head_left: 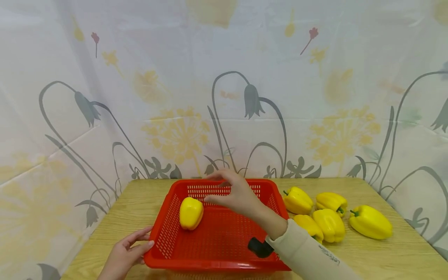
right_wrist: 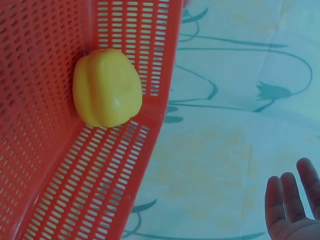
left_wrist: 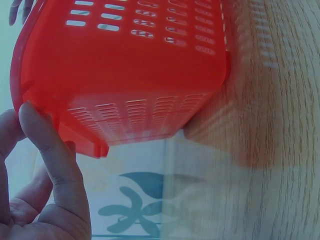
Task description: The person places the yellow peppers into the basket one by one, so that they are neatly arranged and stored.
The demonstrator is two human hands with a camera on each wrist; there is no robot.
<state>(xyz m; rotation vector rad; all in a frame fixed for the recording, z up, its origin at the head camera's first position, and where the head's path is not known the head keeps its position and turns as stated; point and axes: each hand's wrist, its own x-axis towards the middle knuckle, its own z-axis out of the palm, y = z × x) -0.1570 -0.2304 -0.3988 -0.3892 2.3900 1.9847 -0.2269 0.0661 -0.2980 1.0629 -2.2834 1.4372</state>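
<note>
A red plastic basket (head_left: 217, 264) with slotted walls stands on the table. One yellow bell pepper (head_left: 191, 213) sits inside, by the left wall; the right wrist view shows this pepper (right_wrist: 107, 89) in a corner against the slotted walls. My left hand (head_left: 127, 251) pinches the rim at the front left corner, and its thumb and fingertips (left_wrist: 42, 132) meet the rim in the left wrist view. Above the basket, my right hand (head_left: 234, 194) hangs with fingers spread and holds nothing, to the right of the pepper. Some right-hand fingers (right_wrist: 295, 200) show in the right wrist view.
Several yellow bell peppers (head_left: 329, 225) lie on the wooden table (head_left: 364, 252) to the right of the basket, one pepper (head_left: 371, 222) a bit apart. A flower-patterned curtain (head_left: 224, 116) hangs behind the table. A black wrist device (head_left: 260, 247) is on my right wrist.
</note>
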